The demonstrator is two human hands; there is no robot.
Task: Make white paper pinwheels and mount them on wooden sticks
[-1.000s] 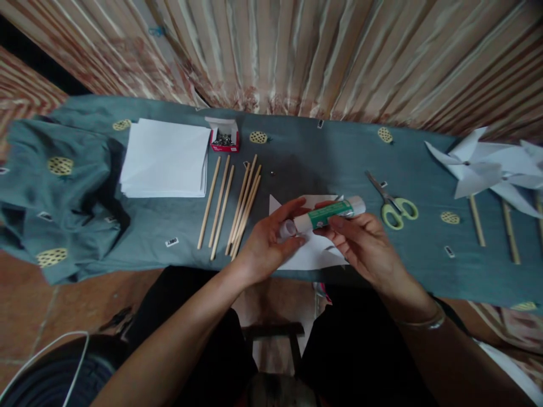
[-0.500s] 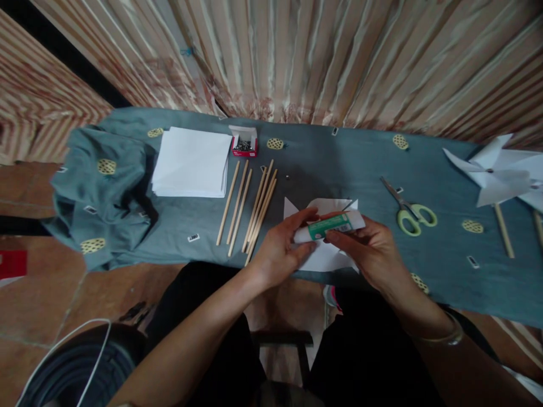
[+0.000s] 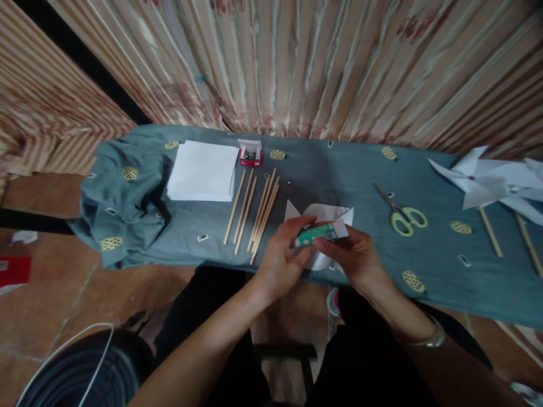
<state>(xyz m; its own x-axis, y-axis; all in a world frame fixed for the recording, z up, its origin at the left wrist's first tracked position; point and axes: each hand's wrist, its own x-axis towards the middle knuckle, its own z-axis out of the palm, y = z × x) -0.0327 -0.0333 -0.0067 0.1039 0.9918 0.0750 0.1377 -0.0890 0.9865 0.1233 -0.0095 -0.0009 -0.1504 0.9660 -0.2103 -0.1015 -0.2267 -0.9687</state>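
Note:
A white glue stick with a green label (image 3: 321,233) lies sideways between my hands. Around its left end the fingers and thumb of my left hand (image 3: 286,246) are closed. My right hand (image 3: 354,254) grips the other end, its thumb pressed on the label. Directly beneath is a cut sheet of white paper (image 3: 328,212) with pointed corners, partly hidden by both hands. Several wooden sticks (image 3: 265,215) rest left of the paper. Green-handled scissors (image 3: 403,215) lie to its right, and a small metal tack (image 3: 289,182) sits just beyond it.
A stack of white paper (image 3: 203,172) and a red box of tacks (image 3: 250,154) stand at the back left. Finished paper pinwheels (image 3: 470,178) lie at the right. Bunched green cloth (image 3: 131,192) covers the table's left end. A pleated curtain (image 3: 297,68) hangs behind.
The view has shifted slightly. Both hands keep hold of the glue stick, and they have drawn a little closer together, covering more of its ends.

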